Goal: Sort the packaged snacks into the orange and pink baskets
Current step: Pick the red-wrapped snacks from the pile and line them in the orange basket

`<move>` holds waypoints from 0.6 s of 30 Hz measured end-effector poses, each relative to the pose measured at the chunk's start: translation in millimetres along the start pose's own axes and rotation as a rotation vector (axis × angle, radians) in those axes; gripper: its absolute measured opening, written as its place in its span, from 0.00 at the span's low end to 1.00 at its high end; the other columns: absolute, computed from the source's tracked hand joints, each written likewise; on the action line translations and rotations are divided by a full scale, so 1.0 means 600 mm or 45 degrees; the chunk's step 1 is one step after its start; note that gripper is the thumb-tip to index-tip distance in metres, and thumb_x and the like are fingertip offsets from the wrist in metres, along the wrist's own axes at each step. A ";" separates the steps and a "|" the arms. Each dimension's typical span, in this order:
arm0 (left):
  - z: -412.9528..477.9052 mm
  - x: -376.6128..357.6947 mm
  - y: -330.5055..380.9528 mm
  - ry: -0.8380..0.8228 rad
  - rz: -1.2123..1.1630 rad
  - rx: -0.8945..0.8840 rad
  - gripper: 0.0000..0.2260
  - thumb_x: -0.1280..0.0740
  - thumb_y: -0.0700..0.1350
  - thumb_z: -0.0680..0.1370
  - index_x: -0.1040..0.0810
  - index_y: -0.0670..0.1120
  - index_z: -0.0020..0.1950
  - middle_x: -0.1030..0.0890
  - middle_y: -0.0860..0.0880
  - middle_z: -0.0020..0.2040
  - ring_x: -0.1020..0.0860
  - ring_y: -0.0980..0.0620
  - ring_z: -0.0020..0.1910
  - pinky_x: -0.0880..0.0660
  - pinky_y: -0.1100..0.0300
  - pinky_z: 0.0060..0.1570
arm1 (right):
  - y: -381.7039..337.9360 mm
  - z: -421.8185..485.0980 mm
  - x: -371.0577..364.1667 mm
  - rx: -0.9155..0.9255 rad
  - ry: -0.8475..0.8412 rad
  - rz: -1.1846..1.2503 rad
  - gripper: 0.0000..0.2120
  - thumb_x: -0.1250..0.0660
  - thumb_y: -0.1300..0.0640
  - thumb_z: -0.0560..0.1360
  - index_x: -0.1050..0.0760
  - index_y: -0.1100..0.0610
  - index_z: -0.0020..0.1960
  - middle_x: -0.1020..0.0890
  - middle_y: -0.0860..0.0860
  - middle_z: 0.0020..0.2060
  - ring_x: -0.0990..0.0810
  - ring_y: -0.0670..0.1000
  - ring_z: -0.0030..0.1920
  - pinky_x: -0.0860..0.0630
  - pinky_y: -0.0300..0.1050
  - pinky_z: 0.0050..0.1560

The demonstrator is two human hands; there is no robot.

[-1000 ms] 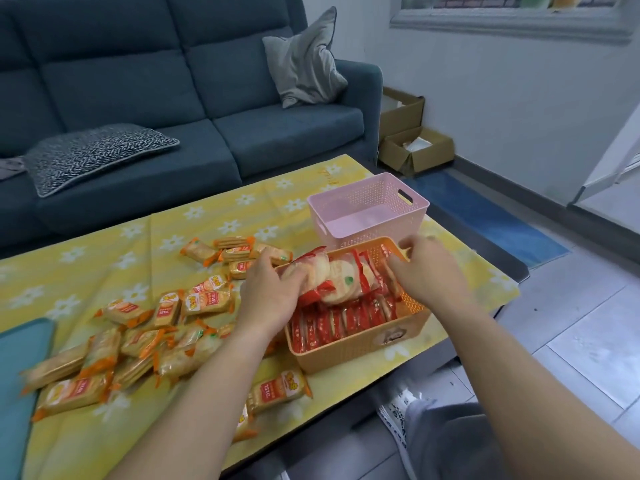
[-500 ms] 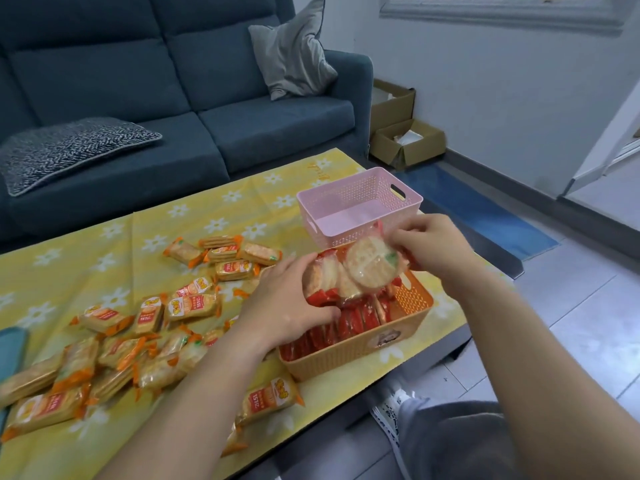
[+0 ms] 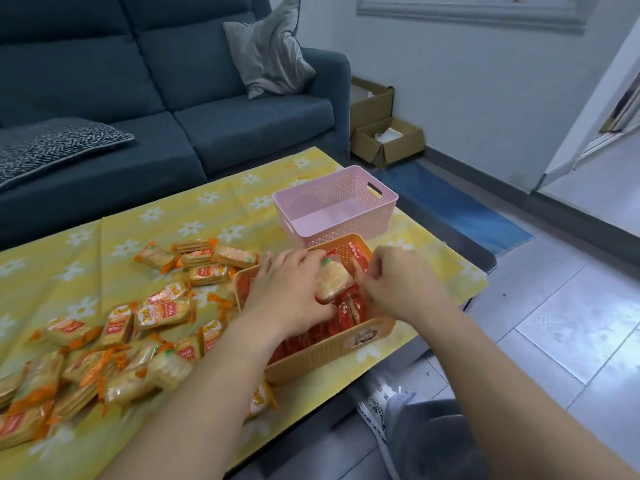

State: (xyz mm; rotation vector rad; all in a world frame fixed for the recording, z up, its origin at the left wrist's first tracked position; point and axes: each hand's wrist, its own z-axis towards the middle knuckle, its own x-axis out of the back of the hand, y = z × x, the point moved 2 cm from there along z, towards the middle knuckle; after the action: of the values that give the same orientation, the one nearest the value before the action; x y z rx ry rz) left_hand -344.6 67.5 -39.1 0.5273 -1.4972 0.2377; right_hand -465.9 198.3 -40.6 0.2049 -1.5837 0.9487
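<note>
The full basket sits on the tablecloth. Packets are packed inside it. Above them, the left hand grips a single packet, with the right hand just right of it. The second basket stands just behind the full basket. Loose packets lie scattered to its left. The sofa is well behind it, and cardboard boxes are on the floor behind and to the right.

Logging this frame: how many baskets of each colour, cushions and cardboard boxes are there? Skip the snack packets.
Pink basket: 1
Orange basket: 1
Cushions: 2, the grey cushion and the patterned cushion
Cardboard boxes: 2, the back box and the front box
Total: 6
</note>
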 end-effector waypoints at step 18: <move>0.008 0.001 -0.017 0.064 -0.452 0.043 0.28 0.23 0.56 0.69 0.26 0.55 0.67 0.25 0.56 0.61 0.26 0.53 0.61 0.28 0.55 0.57 | -0.034 0.040 -0.003 -0.147 -0.287 0.441 0.13 0.28 0.54 0.74 0.18 0.65 0.49 0.26 0.54 0.31 0.28 0.52 0.32 0.30 0.48 0.32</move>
State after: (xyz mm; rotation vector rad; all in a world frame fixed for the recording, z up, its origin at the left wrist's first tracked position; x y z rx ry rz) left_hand -344.0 56.3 -40.6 0.7968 -1.3266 -0.0012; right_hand -471.2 168.4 -31.5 -0.0485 -1.9163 1.1249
